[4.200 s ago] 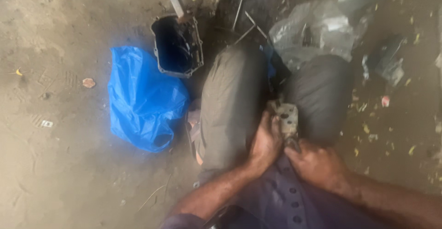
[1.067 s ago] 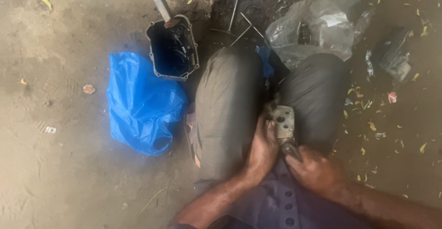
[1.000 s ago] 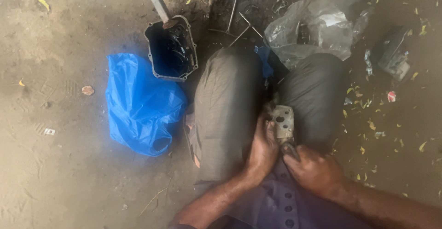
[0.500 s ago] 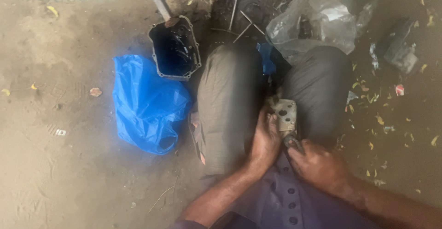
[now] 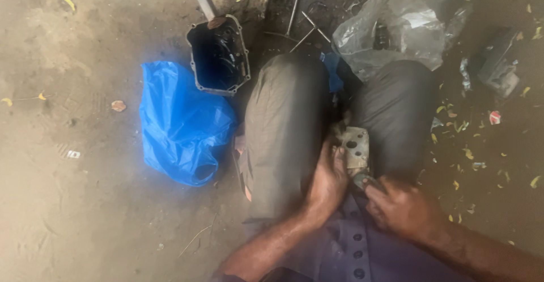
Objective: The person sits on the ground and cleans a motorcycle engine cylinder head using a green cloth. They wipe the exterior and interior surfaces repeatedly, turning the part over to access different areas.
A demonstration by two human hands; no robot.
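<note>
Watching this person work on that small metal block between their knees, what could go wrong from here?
The left hand steadies the small metal block between the knees while the right hand works at its lower end; a slip could nick the fingers. The open black pan sits close to the left knee, so a shift might knock it. Any small part dropped could vanish in the dirt ground.

I can't see the metal part's [image 5: 356,150] lower end behind my right hand [image 5: 403,208]; the clear bag's [image 5: 391,30] contents stay blurred.

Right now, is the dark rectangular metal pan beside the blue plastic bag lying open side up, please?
Open side up: the dark rectangular metal pan shows its black interior within its flanged rim, beside the blue plastic bag.
</note>
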